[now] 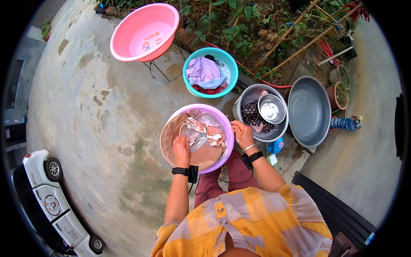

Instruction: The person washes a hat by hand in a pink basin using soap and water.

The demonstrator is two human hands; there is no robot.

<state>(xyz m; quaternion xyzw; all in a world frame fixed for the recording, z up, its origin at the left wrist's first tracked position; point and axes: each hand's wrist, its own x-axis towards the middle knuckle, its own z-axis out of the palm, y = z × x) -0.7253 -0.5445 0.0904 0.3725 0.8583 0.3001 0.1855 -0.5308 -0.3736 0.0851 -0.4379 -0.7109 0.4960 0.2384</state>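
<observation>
A purple basin [230,132] stands before my knees, holding water and wet laundry. In it lie a brown cloth [201,156] and an orange-and-white patterned garment [215,138] with a pale looped strap. My left hand [182,150] is over the brown cloth at the basin's left side, its fingers closed beside the strap; what they hold is hidden. On the right, my right hand [242,133] is at the rim with its fingers curled around it. Both wrists wear black bands with small devices.
Beyond stands a teal basin [233,66] of laundry, with a pink basin [128,32] on a wire stand. To the right are a grey metal basin [310,111] and a bucket [236,112] with clothes and a metal bowl [272,109]. A blue bottle [275,146] stands near my right hand.
</observation>
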